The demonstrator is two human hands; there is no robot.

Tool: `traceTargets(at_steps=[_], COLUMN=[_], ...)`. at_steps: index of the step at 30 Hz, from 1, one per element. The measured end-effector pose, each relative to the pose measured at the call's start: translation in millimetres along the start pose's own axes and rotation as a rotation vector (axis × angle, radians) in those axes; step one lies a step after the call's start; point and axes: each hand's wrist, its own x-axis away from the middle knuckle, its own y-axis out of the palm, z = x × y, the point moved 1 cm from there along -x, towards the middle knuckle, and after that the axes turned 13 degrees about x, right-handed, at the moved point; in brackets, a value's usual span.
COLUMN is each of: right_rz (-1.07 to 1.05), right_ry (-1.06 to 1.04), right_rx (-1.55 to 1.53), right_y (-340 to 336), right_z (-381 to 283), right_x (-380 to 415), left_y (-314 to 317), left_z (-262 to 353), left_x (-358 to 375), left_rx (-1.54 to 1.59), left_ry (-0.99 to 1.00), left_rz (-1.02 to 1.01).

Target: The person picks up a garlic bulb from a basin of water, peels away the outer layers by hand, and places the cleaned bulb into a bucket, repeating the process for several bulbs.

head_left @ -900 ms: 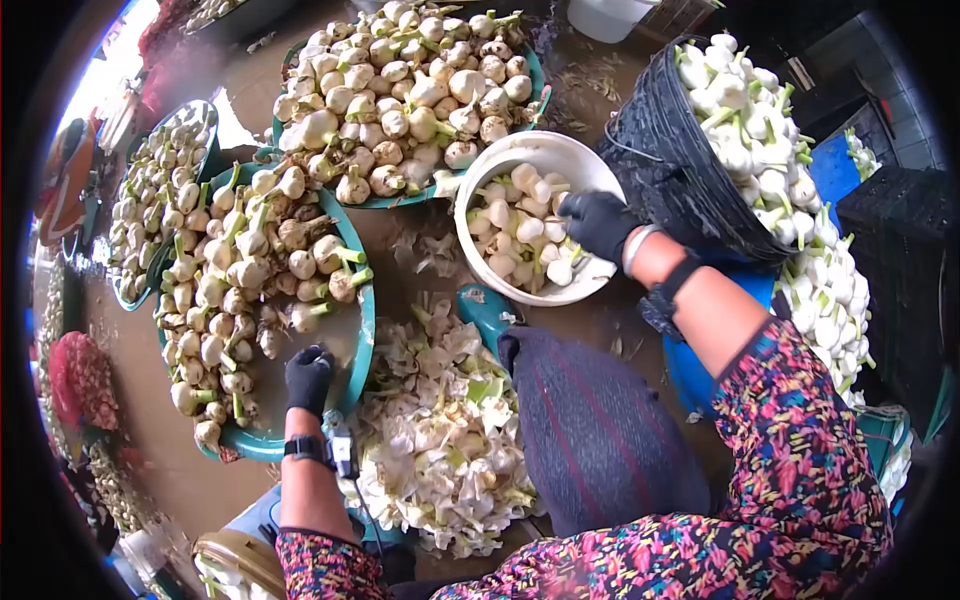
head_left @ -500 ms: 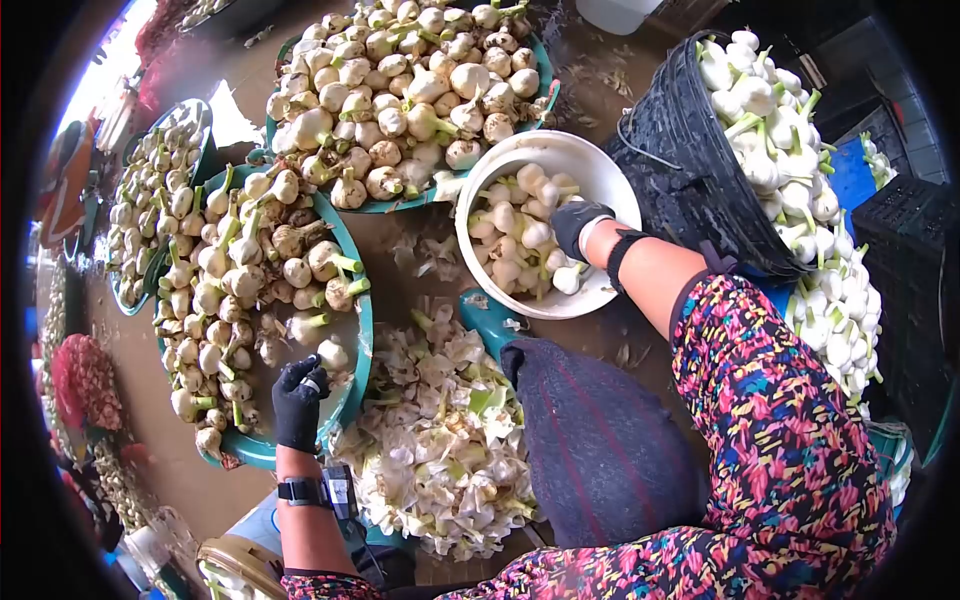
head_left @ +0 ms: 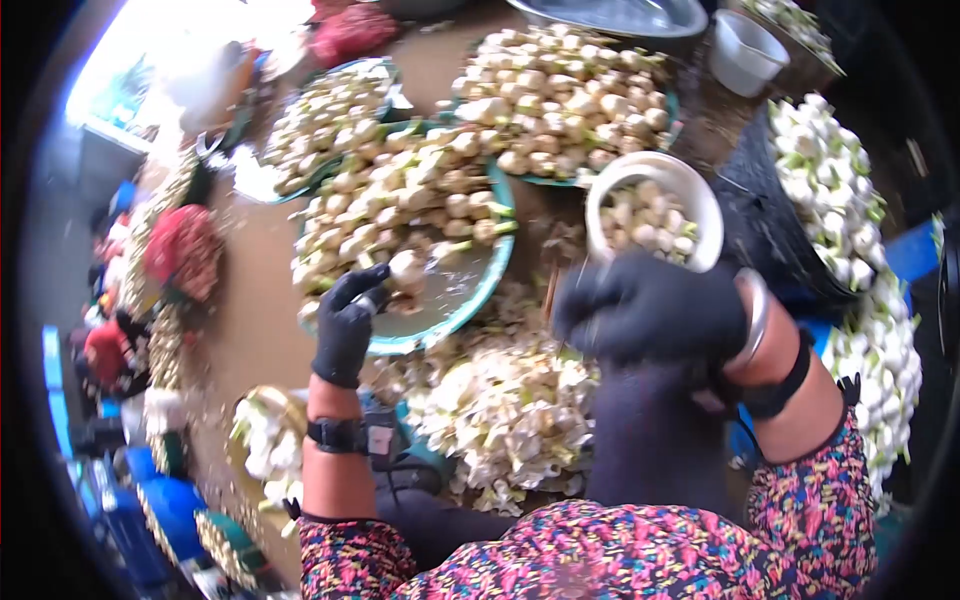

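Observation:
My left hand, in a black glove, is over the near edge of a green-rimmed basin. Its bent fingers are closed at a pale garlic bulb, which appears to be held at the fingertips. A small greyish thing also shows by the fingers, too blurred to name. My right hand, also gloved in black, is raised in front of my knee and smeared by motion. It looks curled closed; a thin brown streak beside it cannot be made out. Just beyond it stands a white bucket with garlic bulbs inside.
A pile of garlic peelings lies between my legs. More garlic is heaped in basins farther off. At the right, a tilted black tub spills white garlic. A white container and a metal basin stand at the back.
My right hand has left the white bucket and come back toward me, now raised and curled. My left hand remains by the basin, with the bulb at its fingertips. The view has swung left.

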Motion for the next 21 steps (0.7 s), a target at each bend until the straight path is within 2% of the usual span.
traceTargets(at_steps=[1, 2, 4, 5, 6, 8, 10, 11, 12, 14, 15, 16, 18, 20, 21], right_rz=[-0.048, -0.241, -0.191, 0.014, 0.247, 0.430, 0.348, 0.314, 0.306, 0.253, 0.339, 0.297, 0.350, 0.373, 0.391], right_ry=[-0.363, -0.127, -0.040, 0.010, 0.042, -0.104, -0.171, -0.270, -0.267, -0.166, -0.151, -0.077, -0.071, -0.112, -0.154], right_rx=[0.425, 0.556, 0.731, 0.735, 0.467, 0.026, -0.217, -0.443, -0.445, -0.714, -0.827, -1.033, -0.956, -0.853, -0.759], right_y=[21.3, 49.1, 64.5, 68.9, 74.6, 96.1, 115.6, 128.7, 130.6, 131.8, 133.9, 131.8, 127.4, 129.3, 133.7], right_z=[-4.2, -12.1, -27.5, -30.6, -27.3, -15.7, -7.3, 1.7, 1.1, 2.2, 9.4, 11.9, 21.8, 22.4, 21.2], right_x=[-4.0, -10.3, -25.4, -33.9, -41.2, -57.6, -71.8, -82.8, -80.7, -76.9, -80.3, -78.9, -83.6, -83.2, -83.4], left_y=[-0.9, -2.3, -3.8, -1.8, -1.5, 0.8, 9.8, 12.6, 17.0, 22.7, 20.6, 13.7, 14.7, 21.0, 20.9], left_z=[16.5, 31.3, 48.8, 54.6, 58.2, 55.7, 59.7, 56.7, 57.8, 61.2, 46.9, 30.6, 3.1, 1.7, 7.6], left_x=[12.1, 24.2, 49.6, 62.7, 74.2, 93.2, 109.7, 114.7, 119.4, 128.1, 126.6, 129.0, 128.0, 127.2, 123.5], left_rx=[0.028, 0.057, 0.117, 0.152, 0.187, 0.308, 0.247, 0.282, 0.285, 0.499, 0.633, 0.379, -0.133, -0.186, 0.041], left_ry=[0.006, 0.014, 0.071, 0.082, 0.089, 0.061, 0.082, 0.081, 0.077, -0.081, -0.066, -0.040, 0.037, 0.087, 0.090], left_rz=[0.013, 0.021, 0.033, 0.034, 0.027, -0.026, -0.057, -0.071, -0.063, 0.077, 0.044, -0.006, -0.206, -0.127, -0.071])
